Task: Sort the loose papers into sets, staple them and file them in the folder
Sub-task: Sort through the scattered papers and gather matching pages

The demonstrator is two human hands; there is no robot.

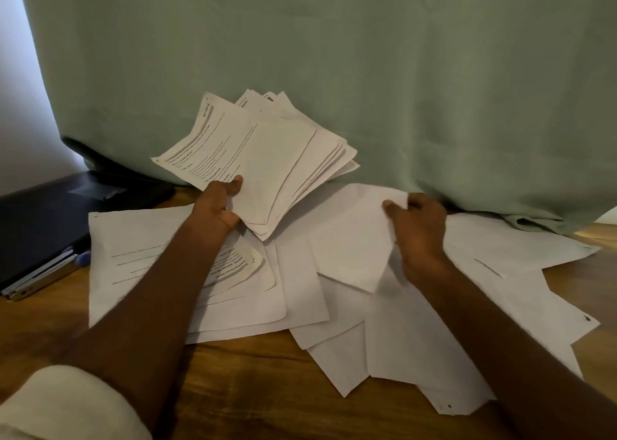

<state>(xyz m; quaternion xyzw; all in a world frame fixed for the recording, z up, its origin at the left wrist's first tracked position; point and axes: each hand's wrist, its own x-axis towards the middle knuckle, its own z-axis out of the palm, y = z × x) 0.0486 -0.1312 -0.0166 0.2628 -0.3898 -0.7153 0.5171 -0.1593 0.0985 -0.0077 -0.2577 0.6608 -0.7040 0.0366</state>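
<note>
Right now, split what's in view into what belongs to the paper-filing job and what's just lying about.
Part of the job:
- fanned stack of papers, held by the left hand
- single sheet, pinched by the right hand
- loose papers spread on the table
- dark folder

Just there:
- green curtain
- wooden table

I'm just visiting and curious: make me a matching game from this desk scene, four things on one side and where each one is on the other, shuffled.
Things:
1. fanned stack of printed white sheets
2. blank white sheet with a lifted corner
3. dark flat folder
4. pale green curtain

Places:
A. hanging behind the wooden desk
B. lying at the left edge of the desk
C. held up in the left hand
D. pinched by the right hand, on the pile

Pairs: 1-C, 2-D, 3-B, 4-A
</note>
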